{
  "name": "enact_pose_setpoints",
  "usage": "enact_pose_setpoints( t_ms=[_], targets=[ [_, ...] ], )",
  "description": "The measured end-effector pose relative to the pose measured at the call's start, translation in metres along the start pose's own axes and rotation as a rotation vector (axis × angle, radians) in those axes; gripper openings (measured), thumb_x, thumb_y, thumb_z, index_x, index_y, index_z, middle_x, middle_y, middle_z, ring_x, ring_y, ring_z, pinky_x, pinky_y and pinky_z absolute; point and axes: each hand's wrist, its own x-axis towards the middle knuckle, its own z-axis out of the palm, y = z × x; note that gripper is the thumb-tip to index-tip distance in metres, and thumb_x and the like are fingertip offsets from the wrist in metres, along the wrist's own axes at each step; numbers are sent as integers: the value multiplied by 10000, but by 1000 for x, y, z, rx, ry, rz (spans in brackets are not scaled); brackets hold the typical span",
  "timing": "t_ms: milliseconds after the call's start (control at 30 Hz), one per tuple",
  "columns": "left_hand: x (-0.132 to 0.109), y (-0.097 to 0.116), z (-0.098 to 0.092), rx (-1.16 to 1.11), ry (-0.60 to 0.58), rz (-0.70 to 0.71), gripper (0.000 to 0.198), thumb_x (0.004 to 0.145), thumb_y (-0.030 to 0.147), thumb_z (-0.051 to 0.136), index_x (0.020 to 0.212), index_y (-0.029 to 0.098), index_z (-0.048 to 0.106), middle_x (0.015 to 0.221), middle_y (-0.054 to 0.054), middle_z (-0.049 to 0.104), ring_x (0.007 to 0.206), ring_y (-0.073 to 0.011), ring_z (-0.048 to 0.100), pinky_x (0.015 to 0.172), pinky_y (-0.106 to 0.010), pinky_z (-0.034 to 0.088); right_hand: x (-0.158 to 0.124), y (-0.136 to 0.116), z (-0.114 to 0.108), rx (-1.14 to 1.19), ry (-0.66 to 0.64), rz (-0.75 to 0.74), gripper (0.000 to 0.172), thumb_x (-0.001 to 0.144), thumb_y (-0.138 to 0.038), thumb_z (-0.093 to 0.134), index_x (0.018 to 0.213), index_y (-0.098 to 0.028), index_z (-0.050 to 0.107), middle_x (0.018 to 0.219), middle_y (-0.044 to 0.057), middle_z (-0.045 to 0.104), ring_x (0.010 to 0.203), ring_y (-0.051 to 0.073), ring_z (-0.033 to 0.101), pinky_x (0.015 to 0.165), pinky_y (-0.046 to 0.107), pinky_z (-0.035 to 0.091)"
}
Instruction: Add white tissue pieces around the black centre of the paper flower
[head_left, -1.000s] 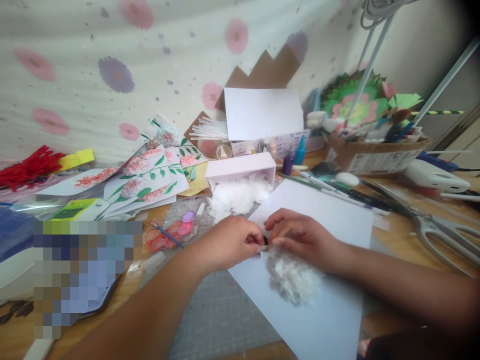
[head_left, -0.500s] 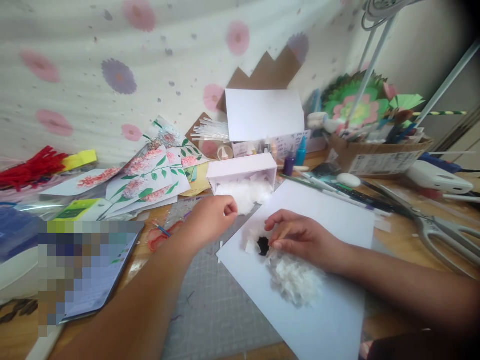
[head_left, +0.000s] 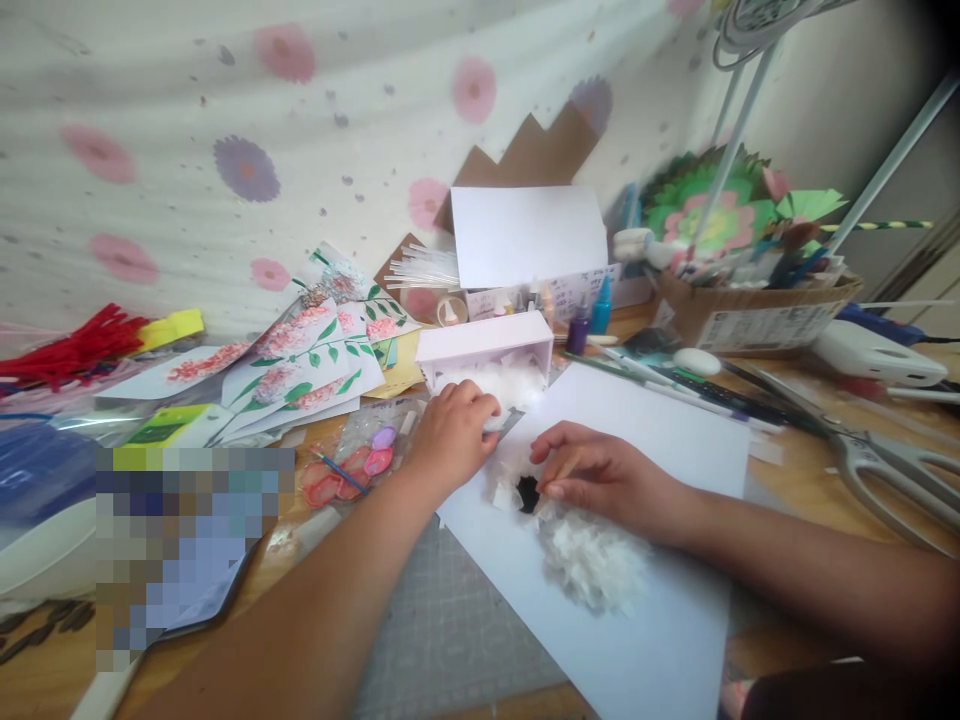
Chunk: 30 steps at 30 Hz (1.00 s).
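Observation:
My left hand (head_left: pixel 455 432) is closed, fingers curled down over a small white paper piece (head_left: pixel 493 424) at the fingertips. It is just in front of a white box (head_left: pixel 484 337) lying on its side, with loose white paper bits (head_left: pixel 517 375) at its opening. My right hand (head_left: pixel 607 478) is closed too, thumb and fingers pinching the edge of a fluffy white paper-tuft piece (head_left: pixel 596 560). A dark patch (head_left: pixel 528 494) shows beside the thumb, ringed by white tufts. The tufted piece lies on a white sheet (head_left: pixel 660 630); its pinched edge is partly hidden.
A grey cutting mat (head_left: pixel 427 620) lies under the sheet. Large scissors (head_left: pixel 877 470) and pens are at the right, before a cardboard box (head_left: pixel 765 320) of tools. Flower cards (head_left: pixel 300 355), paint bottles (head_left: pixel 577 330), red pipe cleaners (head_left: pixel 75 345) and a partly blurred tablet (head_left: pixel 217 580) stand around.
My left hand has moved right and slightly nearer from the paper bits, its fingers now turned downward. My right hand stays at the tufted piece. The view has shifted slightly.

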Motion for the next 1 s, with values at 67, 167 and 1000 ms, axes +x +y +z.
enact_pose_setpoints(
  t_ms=[67, 167, 1000],
  targets=[
    [1, 1, 0, 4, 15, 14, 94, 741, 193, 550, 805, 220, 614, 881, -37, 530, 879, -206, 480, 786, -330, 382, 0, 0, 0, 1, 0, 1, 185, 845, -284, 587, 754, -137, 652, 945, 84, 569, 976, 156, 500, 820, 289, 453],
    [-1, 0, -5, -32, 52, 1, 111, 760, 177, 505, 725, 207, 606, 836, -31, 537, 845, -191, 484, 781, -325, 372, -1, 0, -1, 0, 0, 3, 178, 843, -279, 589, 756, -138, 654, 937, 80, 568, 973, 151, 501, 817, 279, 454],
    [-6, -22, -15, -588, -196, -302, 153, 763, 306, 469, 750, 199, 578, 661, 22, 564, 606, -120, 502, 541, -227, 369, -1, 3, -1, 25, 5, 8, 184, 847, -293, 584, 748, -149, 640, 828, 67, 594, 988, 155, 502, 819, 299, 451]
  ],
)
